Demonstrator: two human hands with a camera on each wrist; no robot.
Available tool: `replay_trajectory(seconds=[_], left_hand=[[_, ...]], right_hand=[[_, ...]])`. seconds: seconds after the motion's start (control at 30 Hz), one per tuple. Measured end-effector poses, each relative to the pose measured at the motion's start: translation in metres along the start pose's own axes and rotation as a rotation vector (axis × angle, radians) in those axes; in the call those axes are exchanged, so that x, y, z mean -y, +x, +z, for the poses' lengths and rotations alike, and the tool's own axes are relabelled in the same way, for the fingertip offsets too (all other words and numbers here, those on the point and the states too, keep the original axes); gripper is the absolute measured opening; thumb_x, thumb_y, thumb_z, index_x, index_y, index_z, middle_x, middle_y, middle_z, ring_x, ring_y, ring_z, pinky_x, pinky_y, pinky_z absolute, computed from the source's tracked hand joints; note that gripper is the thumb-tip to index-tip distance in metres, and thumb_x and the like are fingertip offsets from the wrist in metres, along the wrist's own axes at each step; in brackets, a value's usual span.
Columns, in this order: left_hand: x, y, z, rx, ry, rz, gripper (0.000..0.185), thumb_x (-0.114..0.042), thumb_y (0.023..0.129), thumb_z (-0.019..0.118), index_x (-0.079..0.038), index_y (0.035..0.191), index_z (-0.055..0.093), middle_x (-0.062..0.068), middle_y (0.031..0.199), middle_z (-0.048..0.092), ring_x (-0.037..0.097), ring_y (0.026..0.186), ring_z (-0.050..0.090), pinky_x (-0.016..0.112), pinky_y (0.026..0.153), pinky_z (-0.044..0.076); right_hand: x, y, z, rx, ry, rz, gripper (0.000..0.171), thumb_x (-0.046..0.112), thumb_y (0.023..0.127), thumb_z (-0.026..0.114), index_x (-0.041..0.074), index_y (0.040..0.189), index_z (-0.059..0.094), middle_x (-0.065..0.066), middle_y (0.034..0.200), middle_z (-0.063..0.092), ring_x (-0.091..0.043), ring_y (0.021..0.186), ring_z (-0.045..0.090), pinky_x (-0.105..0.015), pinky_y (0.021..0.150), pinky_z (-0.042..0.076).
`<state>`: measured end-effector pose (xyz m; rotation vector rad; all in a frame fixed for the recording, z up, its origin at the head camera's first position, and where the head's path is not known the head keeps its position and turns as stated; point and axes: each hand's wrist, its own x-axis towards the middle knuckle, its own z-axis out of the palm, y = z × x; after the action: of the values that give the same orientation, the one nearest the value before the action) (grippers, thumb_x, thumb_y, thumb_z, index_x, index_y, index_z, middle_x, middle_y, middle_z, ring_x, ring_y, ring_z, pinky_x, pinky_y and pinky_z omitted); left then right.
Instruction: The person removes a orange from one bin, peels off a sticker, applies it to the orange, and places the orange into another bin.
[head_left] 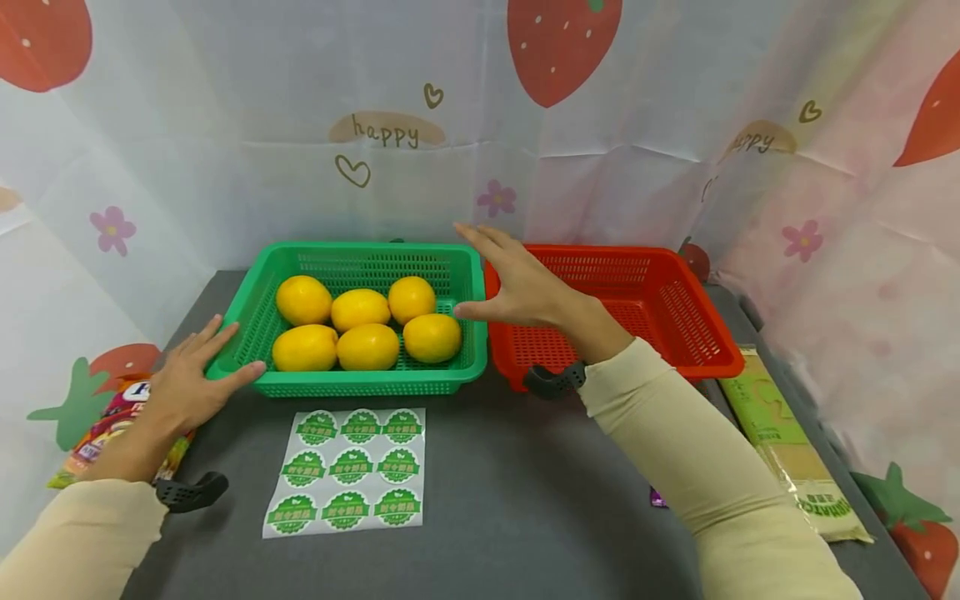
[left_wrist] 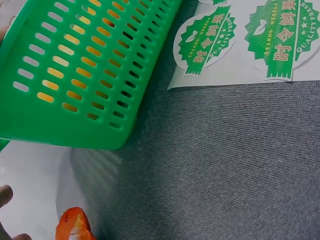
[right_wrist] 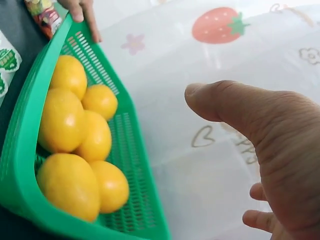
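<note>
In the head view, six yellow oval fruits (head_left: 367, 346) lie in the green rectangular plastic basket (head_left: 360, 378); the left hand (head_left: 183, 381), fingers straight, touches its left end, gripping nothing. The left wrist view shows round green stickers (left_wrist: 284, 42) on a white paper sheet (left_wrist: 235, 71). In the right wrist view, the right hand (right_wrist: 285, 132) spreads wide, empty; we judge the fruits gathered, no sticker applied.

The plastic basket (head_left: 360, 385) was bright green, pierced with rows of slots, and the oval fruits (head_left: 367, 347) were a warm golden yellow. The neighbouring tray-like basket (head_left: 637, 321) was red, slotted likewise. The white sticker sheet (head_left: 374, 485) carried round, gold-lettered green badges (head_left: 351, 467). The fabric backdrop (head_left: 292, 192) was white, pinkish at the right, printed with red strawberries (head_left: 564, 54), mauve flowers (head_left: 497, 198) and brown hearts. The tabletop (head_left: 517, 500) was dark grey, the sleeves (head_left: 697, 467) cream.
</note>
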<state>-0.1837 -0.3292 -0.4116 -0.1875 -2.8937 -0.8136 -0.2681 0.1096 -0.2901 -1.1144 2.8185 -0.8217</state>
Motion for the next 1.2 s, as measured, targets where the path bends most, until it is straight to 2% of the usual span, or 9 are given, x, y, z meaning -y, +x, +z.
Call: replay_trajectory(seconds=[0.13,0.43,0.57,0.7,0.83,1.03,1.07,1.2], left_hand=[[0.002,-0.001,0.002,-0.02,-0.043,-0.002,0.077,-0.045,0.095,0.057,-0.011,0.154,0.021,0.012,0.16,0.007,0.051,0.138,0.008,0.077,0.095,0.007],[0.003,-0.002,0.003,-0.016,-0.067,-0.049,0.078,-0.048,0.095,0.055,-0.015,0.155,0.018,0.009,0.161,0.005,0.053,0.137,0.012,0.077,0.095,0.013],[0.003,-0.003,0.003,-0.019,-0.078,-0.051,0.078,-0.047,0.095,0.055,-0.016,0.156,0.018,0.007,0.161,0.004,0.052,0.137,0.012,0.076,0.094,0.014],[0.004,-0.003,0.002,-0.03,-0.095,-0.047,0.077,-0.047,0.095,0.055,-0.016,0.156,0.018,0.007,0.161,0.004,0.052,0.137,0.013,0.076,0.095,0.014],[0.003,0.0,0.002,-0.031,-0.112,-0.047,0.078,-0.047,0.095,0.056,-0.016,0.156,0.018,0.008,0.161,0.004,0.051,0.138,0.012,0.076,0.095,0.013],[0.004,-0.001,0.005,-0.033,-0.122,-0.05,0.077,-0.046,0.095,0.056,-0.015,0.156,0.018,0.008,0.161,0.004,0.052,0.137,0.012,0.076,0.096,0.012],[0.004,-0.001,0.006,-0.036,-0.125,-0.049,0.077,-0.046,0.095,0.056,-0.015,0.155,0.018,0.008,0.161,0.004,0.052,0.137,0.012,0.076,0.096,0.012],[0.004,-0.002,0.009,-0.051,-0.144,-0.035,0.077,-0.045,0.095,0.056,-0.013,0.155,0.02,0.009,0.16,0.005,0.05,0.138,0.011,0.075,0.097,0.011]], right_hand=[[-0.003,0.02,0.018,0.025,0.077,0.014,0.096,0.048,0.081,0.073,0.028,0.156,0.017,-0.004,0.157,0.019,-0.025,0.138,0.025,-0.053,0.106,0.029],[-0.006,0.056,0.053,0.095,0.15,0.062,0.095,0.046,0.083,0.073,0.02,0.156,0.017,-0.003,0.158,0.019,-0.024,0.141,0.022,-0.05,0.109,0.025],[-0.007,0.066,0.07,0.15,0.17,0.135,0.096,0.046,0.082,0.073,0.021,0.156,0.016,-0.006,0.157,0.021,-0.028,0.14,0.024,-0.051,0.107,0.028],[-0.007,0.074,0.086,0.194,0.154,0.216,0.097,0.044,0.083,0.073,0.021,0.156,0.014,-0.012,0.15,0.033,-0.031,0.133,0.035,-0.05,0.102,0.035],[-0.005,0.079,0.094,0.228,0.156,0.285,0.097,0.032,0.084,0.075,0.018,0.156,0.012,-0.015,0.142,0.042,-0.032,0.123,0.043,-0.047,0.099,0.039],[0.0,0.082,0.1,0.377,0.12,0.391,0.101,0.016,0.088,0.071,0.019,0.156,-0.003,-0.013,0.151,0.031,-0.027,0.12,0.043,-0.041,0.102,0.036],[0.001,0.083,0.101,0.403,0.093,0.405,0.101,0.015,0.088,0.069,0.02,0.156,-0.005,-0.013,0.152,0.029,-0.027,0.117,0.044,-0.039,0.1,0.037],[0.005,0.084,0.106,0.476,-0.027,0.438,0.099,0.014,0.09,0.066,0.023,0.156,-0.008,-0.015,0.143,0.04,-0.026,0.094,0.049,-0.034,0.081,0.044]])
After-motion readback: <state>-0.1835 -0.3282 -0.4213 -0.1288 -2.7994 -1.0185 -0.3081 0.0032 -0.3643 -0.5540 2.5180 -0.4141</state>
